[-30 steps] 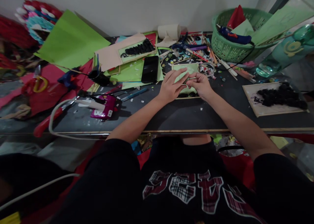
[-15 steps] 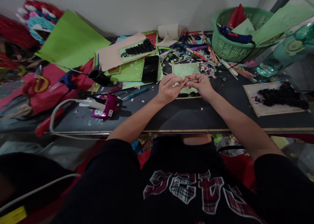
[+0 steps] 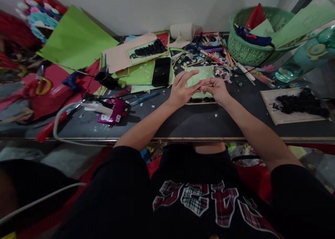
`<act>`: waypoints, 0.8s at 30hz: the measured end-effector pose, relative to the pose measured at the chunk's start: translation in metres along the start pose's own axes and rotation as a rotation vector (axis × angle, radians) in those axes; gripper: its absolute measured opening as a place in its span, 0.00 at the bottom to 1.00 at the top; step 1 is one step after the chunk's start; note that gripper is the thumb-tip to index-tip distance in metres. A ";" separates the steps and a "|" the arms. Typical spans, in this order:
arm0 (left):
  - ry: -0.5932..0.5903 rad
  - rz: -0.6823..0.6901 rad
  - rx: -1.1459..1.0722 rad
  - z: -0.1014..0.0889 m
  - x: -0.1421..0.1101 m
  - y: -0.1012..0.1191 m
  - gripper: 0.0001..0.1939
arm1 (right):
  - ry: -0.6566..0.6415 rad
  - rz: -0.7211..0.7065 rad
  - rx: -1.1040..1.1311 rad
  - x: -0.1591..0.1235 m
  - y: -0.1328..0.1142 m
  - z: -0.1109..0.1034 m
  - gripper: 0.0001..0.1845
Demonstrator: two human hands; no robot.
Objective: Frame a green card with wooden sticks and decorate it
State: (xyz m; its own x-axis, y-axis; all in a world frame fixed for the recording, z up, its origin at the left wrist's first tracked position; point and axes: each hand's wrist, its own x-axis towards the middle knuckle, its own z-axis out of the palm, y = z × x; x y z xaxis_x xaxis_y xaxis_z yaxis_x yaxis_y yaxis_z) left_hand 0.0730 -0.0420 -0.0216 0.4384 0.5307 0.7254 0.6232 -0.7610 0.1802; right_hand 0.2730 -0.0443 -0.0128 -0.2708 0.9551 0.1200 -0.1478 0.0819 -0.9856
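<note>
My left hand (image 3: pixel 183 87) and my right hand (image 3: pixel 216 88) meet over a small pale green card in a thin wooden frame (image 3: pixel 206 71) lying on the dark table (image 3: pixel 204 122). My right hand is closed in a pinch on a thin stick (image 3: pixel 207 84) that points left. The left hand's fingers are stretched toward that stick, fingertips touching it or whatever small piece sits at its tip; that piece is too small to make out. A row of small black rolls (image 3: pixel 200 100) lies along the card's near edge, just under my hands.
A black phone (image 3: pixel 161 71) lies left of the card. A green basket (image 3: pixel 251 40) stands at the back right, and a board of black rolls (image 3: pixel 298 104) at the right. A pink glue gun (image 3: pixel 112 111) with white cable sits left, green paper (image 3: pixel 75 41) behind.
My left hand's fingers, curled in a pinch half a second ago, have stretched out again over the card. Both hands stayed over the card; the view shifted slightly.
</note>
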 end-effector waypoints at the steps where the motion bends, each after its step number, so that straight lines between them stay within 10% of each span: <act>1: 0.010 0.019 -0.012 0.001 -0.002 -0.002 0.23 | -0.011 -0.001 -0.003 0.000 -0.001 0.001 0.20; 24: 0.072 -0.054 0.011 0.004 -0.012 -0.015 0.28 | -0.045 0.024 0.006 0.000 0.000 -0.001 0.22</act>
State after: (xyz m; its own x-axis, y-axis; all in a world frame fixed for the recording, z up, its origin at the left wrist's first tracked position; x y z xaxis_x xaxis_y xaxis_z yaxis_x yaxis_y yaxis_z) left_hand 0.0616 -0.0353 -0.0356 0.3568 0.5425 0.7605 0.6520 -0.7277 0.2131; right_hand 0.2739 -0.0443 -0.0127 -0.3166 0.9430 0.1021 -0.1470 0.0576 -0.9875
